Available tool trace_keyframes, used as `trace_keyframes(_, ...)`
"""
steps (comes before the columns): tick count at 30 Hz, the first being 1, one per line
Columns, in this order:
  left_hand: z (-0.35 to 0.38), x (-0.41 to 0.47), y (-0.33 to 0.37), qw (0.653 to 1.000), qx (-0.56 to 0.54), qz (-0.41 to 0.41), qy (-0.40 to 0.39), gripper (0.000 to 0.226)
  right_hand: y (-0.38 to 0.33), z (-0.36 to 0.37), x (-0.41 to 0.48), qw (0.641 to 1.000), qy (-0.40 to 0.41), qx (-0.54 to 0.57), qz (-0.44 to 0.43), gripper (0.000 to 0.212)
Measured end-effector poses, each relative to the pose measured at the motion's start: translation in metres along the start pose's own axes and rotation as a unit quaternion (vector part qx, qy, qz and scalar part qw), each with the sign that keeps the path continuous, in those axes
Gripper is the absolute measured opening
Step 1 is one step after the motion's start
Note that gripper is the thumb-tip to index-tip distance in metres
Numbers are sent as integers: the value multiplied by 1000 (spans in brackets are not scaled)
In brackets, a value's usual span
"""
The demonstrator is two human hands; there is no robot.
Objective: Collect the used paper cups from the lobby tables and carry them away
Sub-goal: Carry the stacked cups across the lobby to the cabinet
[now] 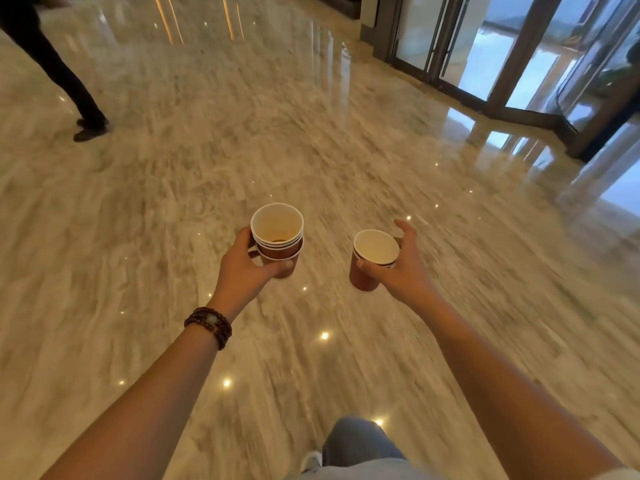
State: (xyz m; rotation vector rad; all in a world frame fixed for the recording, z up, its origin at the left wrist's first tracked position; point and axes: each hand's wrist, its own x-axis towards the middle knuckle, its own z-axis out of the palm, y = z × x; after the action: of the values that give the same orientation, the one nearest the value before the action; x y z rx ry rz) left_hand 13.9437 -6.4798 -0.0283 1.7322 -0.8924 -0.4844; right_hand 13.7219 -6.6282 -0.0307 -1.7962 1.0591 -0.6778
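Observation:
My left hand (242,268) grips a stack of several nested paper cups (277,233), red-brown outside and white inside, held upright in front of me. A trace of brown liquid shows at the bottom of the top cup. My right hand (401,268) holds a single red-brown paper cup (372,258) by its rim and side, tilted slightly toward me, with its white inside looking empty. Both hands are stretched out over the polished floor, about a hand's width apart. No table is in view.
Glossy marble floor (311,150) stretches ahead, blurred by motion. A person's dark-trousered legs and shoes (90,128) stand at the far left. Glass doors with dark frames (502,64) run along the right. My own jeans leg and shoe (356,445) show at the bottom.

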Motion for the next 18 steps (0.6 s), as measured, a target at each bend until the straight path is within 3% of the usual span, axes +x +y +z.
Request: trace_keyframes(18, 61, 356, -29, 1000, -2, -18, 18, 69, -8, 24, 381, 999, -35, -10, -11, 99)
